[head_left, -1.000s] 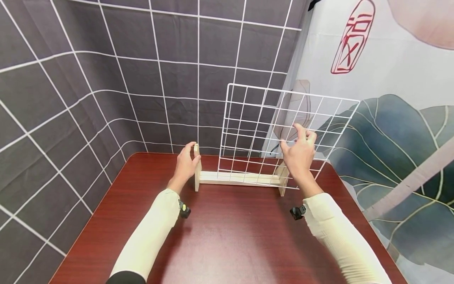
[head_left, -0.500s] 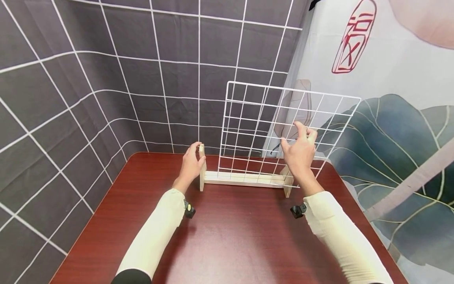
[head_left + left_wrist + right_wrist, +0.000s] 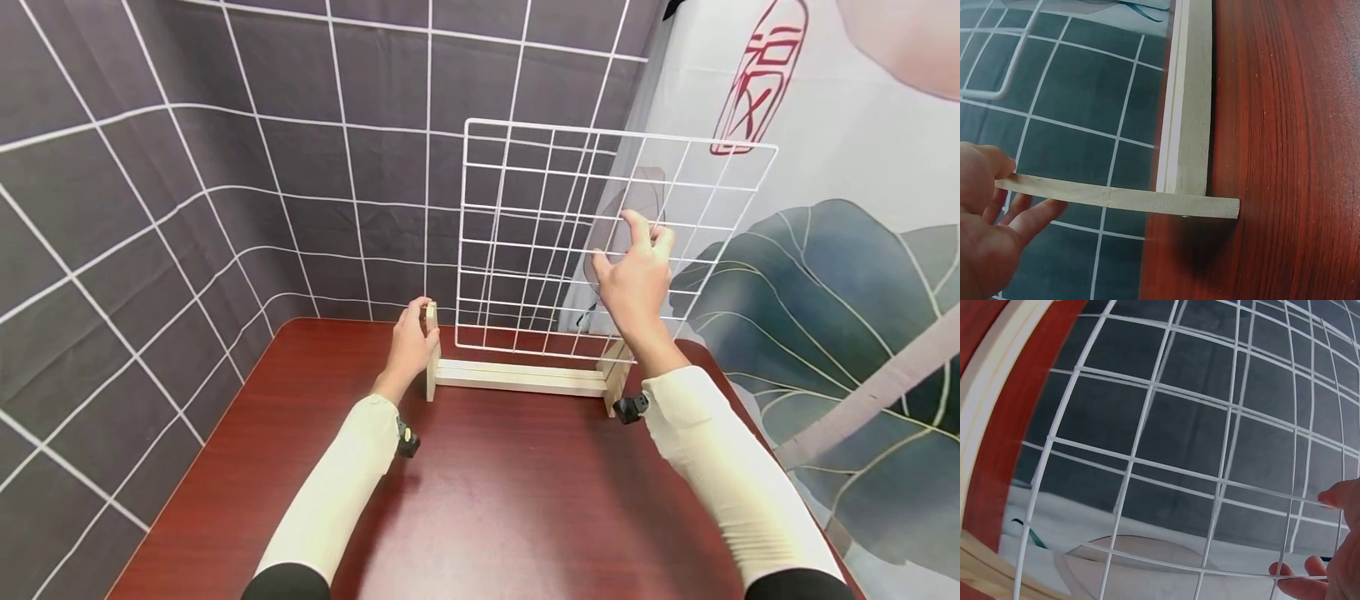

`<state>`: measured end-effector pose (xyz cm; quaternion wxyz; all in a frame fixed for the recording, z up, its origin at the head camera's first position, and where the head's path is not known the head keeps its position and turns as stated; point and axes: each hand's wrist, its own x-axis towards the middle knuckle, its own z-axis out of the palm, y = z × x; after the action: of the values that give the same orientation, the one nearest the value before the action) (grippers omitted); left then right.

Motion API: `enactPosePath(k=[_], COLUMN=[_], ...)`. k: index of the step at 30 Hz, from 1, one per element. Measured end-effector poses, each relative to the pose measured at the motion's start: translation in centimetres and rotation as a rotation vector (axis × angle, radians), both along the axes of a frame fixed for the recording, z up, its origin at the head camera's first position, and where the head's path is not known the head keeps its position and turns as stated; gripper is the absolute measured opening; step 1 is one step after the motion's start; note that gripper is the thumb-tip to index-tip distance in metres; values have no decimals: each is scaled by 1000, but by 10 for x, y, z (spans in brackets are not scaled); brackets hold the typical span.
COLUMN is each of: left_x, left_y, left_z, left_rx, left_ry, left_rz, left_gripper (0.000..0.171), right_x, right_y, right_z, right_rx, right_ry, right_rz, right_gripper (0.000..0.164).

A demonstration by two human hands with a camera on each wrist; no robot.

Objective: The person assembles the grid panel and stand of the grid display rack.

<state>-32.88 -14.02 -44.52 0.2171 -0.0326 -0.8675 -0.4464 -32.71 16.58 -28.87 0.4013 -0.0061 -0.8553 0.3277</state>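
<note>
Higher now than half a second ago, the white wire grid [image 3: 1219, 480] and the right hand [image 3: 637, 281] have gone up together. Its bottom edge used to cross the wooden bar [image 3: 1194, 125] in the head view; now I see that edge above the bar. The wooden stand [image 3: 521, 380] and the left hand [image 3: 411, 343] have hardly moved.

From far off, I would do this part slowly. The grid is wide and only one hand has it, over on its right side, so I think the left end could dip or swing. I would hold it firmly and keep it level, so no corner bumps the stand. The left hand should keep the stand still, without a hard squeeze, so it does not tip or slide on the red-brown table [image 3: 465, 492].

I have the right hand grasping the grid, with thumb and fingers bent round its thin wires. The grid is up in the air, apart from the bar. I cannot tell if it is right over the bar or a bit behind it. The right arm reaches forward and high, and its wrist shows just above the right post [image 3: 617, 379]. The left arm is lower. Its hand pinches the left post [image 3: 1116, 197] near the top, with fingers on both sides of the wood.
</note>
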Motion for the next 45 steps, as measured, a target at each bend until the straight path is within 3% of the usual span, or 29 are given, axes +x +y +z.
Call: enactPosePath(k=[27,45], left_x=[-2,-2], left_y=[4,-1], left_z=[-3,-3], left_rx=[-14,-20], left_ry=[-17,-21], left_rz=[14,17], left_gripper=[59,58], right_x=[-16,-28], right_y=[-35,-46], right_z=[43,37], right_rx=[1,6], right_ry=[36,26], right_rz=[7,6], right_gripper=[56,55])
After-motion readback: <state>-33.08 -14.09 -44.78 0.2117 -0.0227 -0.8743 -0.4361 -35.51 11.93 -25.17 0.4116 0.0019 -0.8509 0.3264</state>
